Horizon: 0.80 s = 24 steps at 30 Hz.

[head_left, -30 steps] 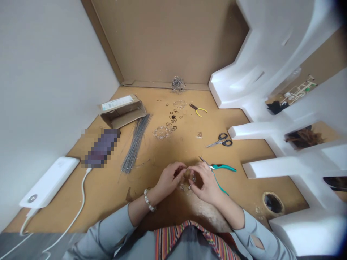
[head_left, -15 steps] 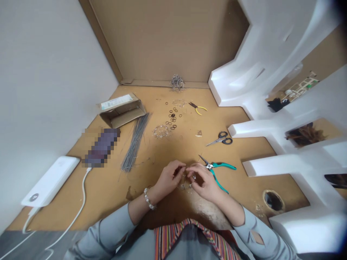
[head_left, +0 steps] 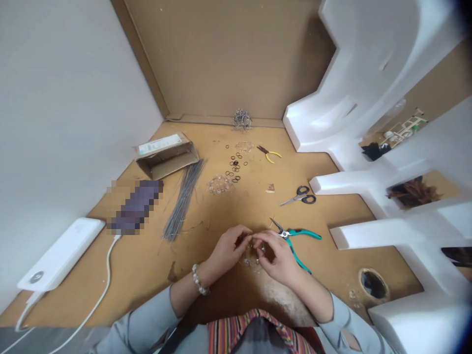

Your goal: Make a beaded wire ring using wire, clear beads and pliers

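My left hand [head_left: 231, 248] and my right hand [head_left: 275, 253] meet at the fingertips over the near part of the table. Between them is a thin wire ring with clear beads [head_left: 247, 262], partly hidden by my fingers. Both hands pinch its upper part. Just right of my right hand lie open pliers with teal handles [head_left: 304, 233]. A similar beaded wire ring [head_left: 220, 184] rests farther off, near several small dark rings [head_left: 236, 169]. Left of my hands is a bundle of straight grey wires [head_left: 184, 201].
Scissors [head_left: 300, 195] and yellow-handled pliers [head_left: 270, 154] lie to the right. Another wire ring [head_left: 244, 146] and a wire tangle [head_left: 242, 120] are at the back. An open cardboard box [head_left: 165, 156], a blurred phone [head_left: 137, 206] and a white power bank [head_left: 62, 253] stand left. White shaped panels [head_left: 354, 231] edge the right.
The whole scene sits slightly lower in view as the head tilts. My hands stay pinched together on the beaded wire ring, with only slight finger movement.
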{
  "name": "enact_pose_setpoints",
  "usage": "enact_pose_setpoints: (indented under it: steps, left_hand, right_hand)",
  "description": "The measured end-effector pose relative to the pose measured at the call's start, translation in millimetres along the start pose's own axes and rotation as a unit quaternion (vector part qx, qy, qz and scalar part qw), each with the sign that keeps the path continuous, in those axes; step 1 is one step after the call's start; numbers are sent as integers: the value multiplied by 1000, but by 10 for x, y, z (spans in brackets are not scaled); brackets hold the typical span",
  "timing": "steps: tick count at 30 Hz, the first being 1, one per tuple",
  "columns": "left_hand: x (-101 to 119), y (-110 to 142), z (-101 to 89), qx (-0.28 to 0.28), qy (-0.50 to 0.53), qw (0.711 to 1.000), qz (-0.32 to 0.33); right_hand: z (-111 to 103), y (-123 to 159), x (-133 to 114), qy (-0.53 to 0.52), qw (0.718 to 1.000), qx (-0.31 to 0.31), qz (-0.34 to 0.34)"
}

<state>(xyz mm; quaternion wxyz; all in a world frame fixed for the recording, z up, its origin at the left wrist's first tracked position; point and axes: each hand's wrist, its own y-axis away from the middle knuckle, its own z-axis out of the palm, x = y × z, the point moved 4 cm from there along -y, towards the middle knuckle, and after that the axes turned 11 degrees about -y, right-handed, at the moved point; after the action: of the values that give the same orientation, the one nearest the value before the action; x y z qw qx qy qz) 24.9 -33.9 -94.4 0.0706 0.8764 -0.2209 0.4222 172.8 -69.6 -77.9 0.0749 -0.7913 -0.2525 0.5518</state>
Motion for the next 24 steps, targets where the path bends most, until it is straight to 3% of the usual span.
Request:
enact_pose_setpoints:
  steps: [7, 15, 24]
  left_hand:
    - [115, -22, -203, -36, -41, 994, 90]
    - [88, -17, -186, -123, -24, 990, 70]
    - [71, 14, -173, -114, -113, 984, 83]
  right_hand:
    - [-123, -5, 112, -5, 999, -14, 45]
    - [-98, -42, 121, -2, 995, -78, 55]
    - [-90, -63, 11, 132, 985, -98, 43]
